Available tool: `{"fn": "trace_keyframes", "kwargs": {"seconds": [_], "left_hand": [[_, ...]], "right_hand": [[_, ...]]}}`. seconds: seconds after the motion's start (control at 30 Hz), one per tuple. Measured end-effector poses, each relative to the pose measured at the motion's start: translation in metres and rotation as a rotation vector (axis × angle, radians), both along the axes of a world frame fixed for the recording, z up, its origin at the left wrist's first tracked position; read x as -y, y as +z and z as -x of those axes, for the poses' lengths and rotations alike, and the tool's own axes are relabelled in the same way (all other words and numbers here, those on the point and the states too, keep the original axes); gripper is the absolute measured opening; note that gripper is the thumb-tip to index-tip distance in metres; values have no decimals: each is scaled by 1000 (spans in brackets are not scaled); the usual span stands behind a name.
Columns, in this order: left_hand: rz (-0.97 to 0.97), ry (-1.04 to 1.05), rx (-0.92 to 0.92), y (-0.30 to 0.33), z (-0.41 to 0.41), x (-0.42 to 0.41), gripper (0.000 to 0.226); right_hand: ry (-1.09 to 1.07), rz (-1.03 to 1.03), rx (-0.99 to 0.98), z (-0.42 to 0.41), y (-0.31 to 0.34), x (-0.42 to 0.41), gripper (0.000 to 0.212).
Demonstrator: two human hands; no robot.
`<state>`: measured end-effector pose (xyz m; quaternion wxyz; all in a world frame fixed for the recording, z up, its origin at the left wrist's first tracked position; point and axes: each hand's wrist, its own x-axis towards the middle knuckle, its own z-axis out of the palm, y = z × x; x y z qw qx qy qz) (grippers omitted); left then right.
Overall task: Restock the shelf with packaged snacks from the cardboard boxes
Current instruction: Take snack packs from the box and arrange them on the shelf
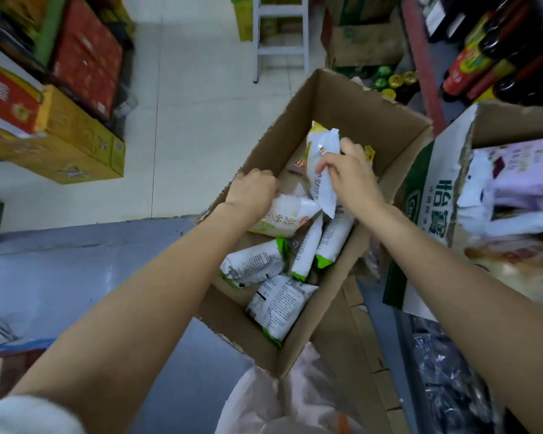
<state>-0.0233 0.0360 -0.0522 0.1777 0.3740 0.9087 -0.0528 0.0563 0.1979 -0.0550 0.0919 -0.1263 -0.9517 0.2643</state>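
From the head camera, an open brown cardboard box (351, 98) sits at the centre, tilted toward one o'clock, holding several white plastic snack packets with green ends (278, 303). These packets look light, soft and crinkly, puffed with air, so I judge they will crush if squeezed hard and slide against each other; the flat sealed end or the middle of a packet seems the best place to take hold.

The left hand (253, 191) is curled tight, gripping the end of one white packet with orange print (290, 214) at the box's nine o'clock wall. The right hand (350, 172) has fingers and thumb pinched round an upright white-and-yellow packet (322, 145) raised above the others, toward twelve o'clock in the box.

At three o'clock stands a second torn white-and-green carton (433, 195) holding pale lilac packs (527, 180). A metal stepladder (281, 36) stands at twelve o'clock on the tiled floor (185, 98).
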Motion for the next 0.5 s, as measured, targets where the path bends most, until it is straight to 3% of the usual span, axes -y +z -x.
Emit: {"fn": "trace_keyframes", "kwargs": {"seconds": [0.27, 0.5], "left_hand": [[-345, -274, -132, 117, -37, -8, 20], [-666, -595, 20, 226, -116, -43, 17]], "right_hand": [[-23, -55, -260, -69, 126, -1, 23], [-222, -16, -432, -187, 258, -5, 27]]}}
